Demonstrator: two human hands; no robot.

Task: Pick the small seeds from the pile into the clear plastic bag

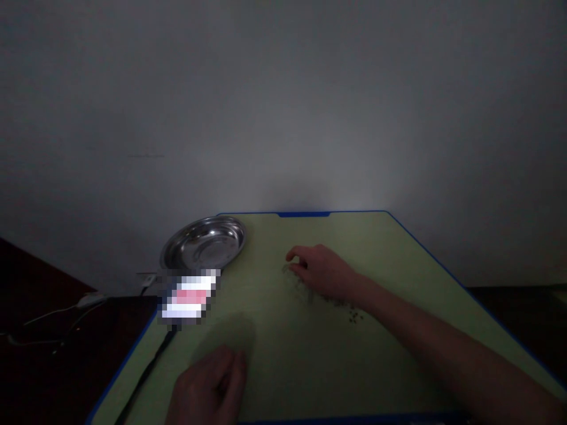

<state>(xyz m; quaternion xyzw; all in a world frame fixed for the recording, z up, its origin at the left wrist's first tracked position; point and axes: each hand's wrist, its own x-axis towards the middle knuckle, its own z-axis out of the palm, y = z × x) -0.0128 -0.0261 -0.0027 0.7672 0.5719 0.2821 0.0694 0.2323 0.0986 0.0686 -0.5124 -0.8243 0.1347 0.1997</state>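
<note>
Right hand (pixel 323 271) above the middle of the table (pixel 274 366), with clear pieces (pixel 301 284) by and below its thumb. We see the clear pieces run in a band from just beside the thumb tip back beneath the hand; the band's long axis slants toward the near right corner, and dark bits (pixel 354 316) continue it past the wrist. From the fingertips, then, most of the scatter lies toward the near edge and the right edge, and the right hand is much the nearer of the two. Its thumb and index finger curve toward each other with a small gap between the tips; we cannot tell whether anything is caught there. The left hand (pixel 204 383) is curled into a loose fist by the near edge, left of the middle, with nothing visible in it. At the far left corner we note a steel bowl (pixel 208 245), which appears to jut past the left edge. Nearer along that edge lie a bright panel (pixel 190 295) and a black cord (pixel 150 363). The panel's pink and white face is pixelated; we can read no writing, label or brand anywhere.
</note>
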